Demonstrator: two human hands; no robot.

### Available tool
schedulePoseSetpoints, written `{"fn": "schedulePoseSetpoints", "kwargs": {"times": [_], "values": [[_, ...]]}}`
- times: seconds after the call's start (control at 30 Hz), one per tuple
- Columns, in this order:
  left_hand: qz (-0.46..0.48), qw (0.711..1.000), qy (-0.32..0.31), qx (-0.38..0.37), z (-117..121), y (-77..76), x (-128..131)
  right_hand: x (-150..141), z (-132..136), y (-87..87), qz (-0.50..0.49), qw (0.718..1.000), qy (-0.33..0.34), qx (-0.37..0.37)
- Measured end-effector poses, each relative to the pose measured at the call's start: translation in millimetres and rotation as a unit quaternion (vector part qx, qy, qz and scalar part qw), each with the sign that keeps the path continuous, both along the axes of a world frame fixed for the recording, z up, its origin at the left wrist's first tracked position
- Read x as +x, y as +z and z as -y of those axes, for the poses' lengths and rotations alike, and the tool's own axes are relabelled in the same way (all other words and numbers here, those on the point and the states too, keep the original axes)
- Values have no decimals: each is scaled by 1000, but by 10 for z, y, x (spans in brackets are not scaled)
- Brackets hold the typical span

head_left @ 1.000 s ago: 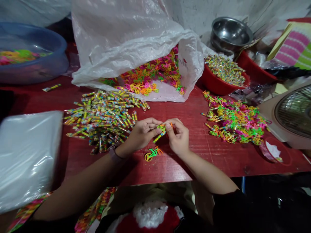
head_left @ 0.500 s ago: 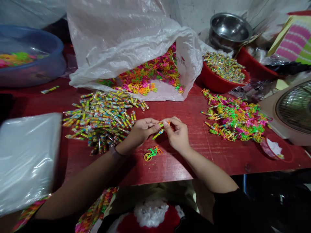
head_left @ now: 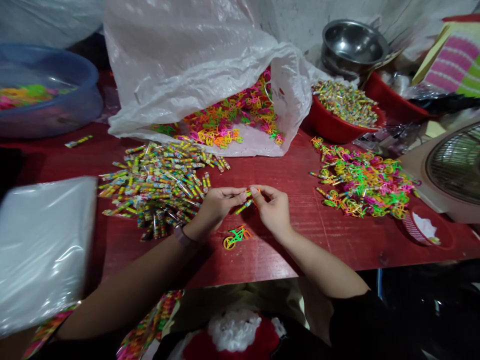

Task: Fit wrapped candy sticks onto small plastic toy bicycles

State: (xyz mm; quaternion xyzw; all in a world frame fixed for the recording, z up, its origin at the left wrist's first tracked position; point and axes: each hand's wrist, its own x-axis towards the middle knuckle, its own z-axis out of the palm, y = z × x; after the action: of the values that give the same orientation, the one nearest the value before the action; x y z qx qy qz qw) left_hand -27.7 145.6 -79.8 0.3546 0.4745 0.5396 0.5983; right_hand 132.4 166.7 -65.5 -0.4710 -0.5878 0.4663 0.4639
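Stretched flatter than a moment ago, the fingers (head_left: pixel 228 193) of the left hand (head_left: pixel 214 209) now pinch a small orange-and-green plastic bicycle (head_left: pixel 249 194) from one side, while the right hand (head_left: pixel 273 211) closes its fingertips on it from the other. A wrapped candy stick (head_left: pixel 243 207) slants down from between them. Just below the fingers, another plastic bicycle (head_left: pixel 235 237) lies on the red table (head_left: pixel 322 245); to their left spreads a heap of wrapped sticks (head_left: pixel 157 187), to their right a tangle of bicycles (head_left: pixel 363 182)

red painted table (head_left: pixel 330 245) | plastic bicycles (head_left: pixel 363 182) | wrapped sticks, probably candy (head_left: pixel 157 190)
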Motion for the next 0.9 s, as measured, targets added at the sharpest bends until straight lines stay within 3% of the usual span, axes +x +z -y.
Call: {"fn": "schedulePoseSetpoints", "kwargs": {"times": [0.2,0.43,0.53,0.63,0.7,0.73,0.77,0.83,0.9], "values": [[19,999,49,-1,7,-11,92,-26,-36,-58,-50,998,-12,-46],[33,999,34,3,20,-60,133,-68,-10,-146,-120,988,-14,-92],[-23,999,32,34,9,-63,133,-99,-31,-159,-118,989,-6,-94],[-137,986,7,91,-12,-22,53,48,-217,-20,-50,995,62,-55],[-261,956,10,136,-32,30,-71,329,-434,164,80,994,79,-14],[-342,926,29,154,-44,58,-152,522,-554,268,173,983,56,-3],[-435,884,55,160,-58,82,-238,736,-669,369,286,958,11,-8],[-608,777,112,122,-91,110,-400,1171,-852,533,384,920,-74,-33],[-714,688,123,43,-131,105,-511,1509,-944,624,446,874,-190,-45]]}}
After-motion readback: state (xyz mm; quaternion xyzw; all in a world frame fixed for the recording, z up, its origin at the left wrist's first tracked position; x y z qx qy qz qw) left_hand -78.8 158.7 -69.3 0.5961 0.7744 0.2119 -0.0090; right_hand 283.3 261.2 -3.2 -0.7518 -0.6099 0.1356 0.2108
